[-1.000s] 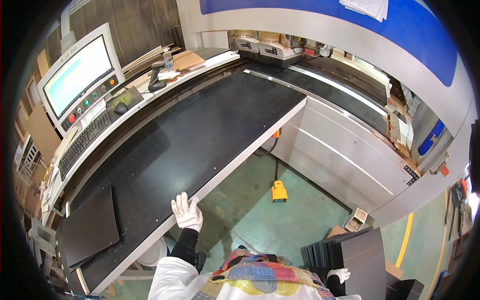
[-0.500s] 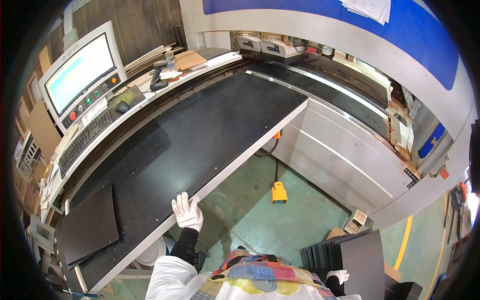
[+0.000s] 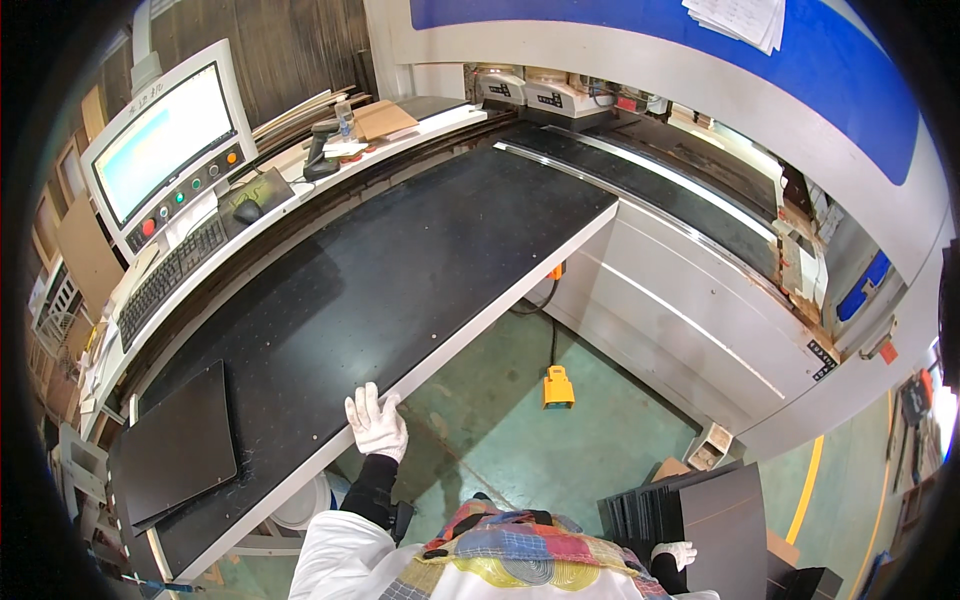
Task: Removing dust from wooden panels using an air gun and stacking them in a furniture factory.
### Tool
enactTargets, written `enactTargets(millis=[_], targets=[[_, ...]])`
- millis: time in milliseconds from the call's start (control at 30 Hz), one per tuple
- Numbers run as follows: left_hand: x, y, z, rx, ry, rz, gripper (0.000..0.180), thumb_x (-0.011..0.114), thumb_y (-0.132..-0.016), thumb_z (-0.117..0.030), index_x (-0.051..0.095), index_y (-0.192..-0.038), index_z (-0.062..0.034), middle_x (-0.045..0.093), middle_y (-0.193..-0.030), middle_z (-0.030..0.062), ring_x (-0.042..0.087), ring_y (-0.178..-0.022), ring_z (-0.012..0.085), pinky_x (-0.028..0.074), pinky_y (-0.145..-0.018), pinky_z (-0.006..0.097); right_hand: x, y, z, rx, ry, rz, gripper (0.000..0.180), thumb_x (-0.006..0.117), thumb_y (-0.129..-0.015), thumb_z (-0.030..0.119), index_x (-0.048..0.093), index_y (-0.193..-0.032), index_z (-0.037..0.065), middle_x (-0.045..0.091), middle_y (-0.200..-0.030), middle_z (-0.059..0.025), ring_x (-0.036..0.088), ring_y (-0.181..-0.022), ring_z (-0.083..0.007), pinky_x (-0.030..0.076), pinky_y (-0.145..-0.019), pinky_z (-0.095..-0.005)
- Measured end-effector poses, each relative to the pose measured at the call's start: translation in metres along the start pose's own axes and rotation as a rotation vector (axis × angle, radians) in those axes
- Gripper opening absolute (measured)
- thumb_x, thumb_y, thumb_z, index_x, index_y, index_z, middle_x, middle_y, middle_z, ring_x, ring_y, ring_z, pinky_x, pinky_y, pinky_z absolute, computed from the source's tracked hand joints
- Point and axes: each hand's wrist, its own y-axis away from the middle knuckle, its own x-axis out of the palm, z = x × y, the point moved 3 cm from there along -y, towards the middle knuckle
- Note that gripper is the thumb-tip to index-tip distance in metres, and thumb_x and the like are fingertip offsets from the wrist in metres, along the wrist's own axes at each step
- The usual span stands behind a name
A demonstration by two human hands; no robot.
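Note:
My left hand (image 3: 376, 424), in a white glove, rests flat on the white front edge of a long black machine table (image 3: 380, 280), fingers spread, holding nothing. A dark rectangular panel (image 3: 175, 448) lies on the table to the left of that hand. My right hand (image 3: 676, 553), also gloved, is low at my right side, touching the top of a dark panel (image 3: 725, 535) that stands on edge among a stack of similar dark panels (image 3: 640, 512) on the floor. Whether it grips the panel is unclear.
A control console with a screen (image 3: 160, 140), coloured buttons and a keyboard (image 3: 170, 280) stands at the back left. A yellow foot pedal (image 3: 558, 386) with a cable lies on the green floor. The white and blue machine body (image 3: 700, 300) curves along the right.

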Motion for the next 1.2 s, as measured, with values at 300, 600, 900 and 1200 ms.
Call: enactTargets(millis=[300, 600, 900, 1200], targets=[[0.001, -0.002, -0.002, -0.005, 0.011, 0.008, 0.041, 0.065, -0.064, -0.006, 0.063, -0.104, -0.0152, 0.047, -0.135, 0.0201, 0.038, -0.131, 0.0394, 0.021, -0.114, 0.056, 0.002, -0.002, -0.001, -0.003, 0.006, 0.015, 0.064, 0.049, -0.089, 0.022, 0.028, -0.142, -0.008, 0.030, -0.148, -0.0264, 0.026, -0.141, -0.0353, 0.017, -0.117, -0.0414], [-0.001, -0.001, -0.001, -0.008, 0.001, 0.003, 0.040, 0.066, -0.064, -0.007, 0.064, -0.103, -0.0151, 0.047, -0.135, 0.0200, 0.038, -0.131, 0.0392, 0.021, -0.114, 0.056, 0.000, 0.001, -0.001, -0.021, 0.056, 0.031, 0.065, 0.047, -0.091, 0.024, 0.027, -0.144, -0.008, 0.030, -0.149, -0.0260, 0.025, -0.142, -0.0357, 0.017, -0.116, -0.0421], [-0.002, -0.004, -0.004, -0.023, 0.018, 0.000, 0.037, 0.065, -0.065, -0.006, 0.065, -0.101, -0.0146, 0.049, -0.133, 0.0205, 0.039, -0.131, 0.0393, 0.020, -0.114, 0.055, -0.007, 0.006, 0.000, -0.031, 0.042, 0.071, 0.067, 0.046, -0.091, 0.024, 0.024, -0.144, -0.009, 0.028, -0.150, -0.0263, 0.022, -0.143, -0.0368, 0.014, -0.117, -0.0438], [0.001, -0.002, -0.004, -0.030, 0.001, 0.010, 0.037, 0.065, -0.066, -0.008, 0.065, -0.102, -0.0149, 0.048, -0.135, 0.0205, 0.038, -0.132, 0.0389, 0.018, -0.116, 0.055, -0.001, 0.001, -0.003, -0.022, 0.022, 0.063, 0.069, 0.048, -0.090, 0.024, 0.024, -0.145, -0.009, 0.026, -0.151, -0.0278, 0.021, -0.143, -0.0372, 0.014, -0.118, -0.0437]])
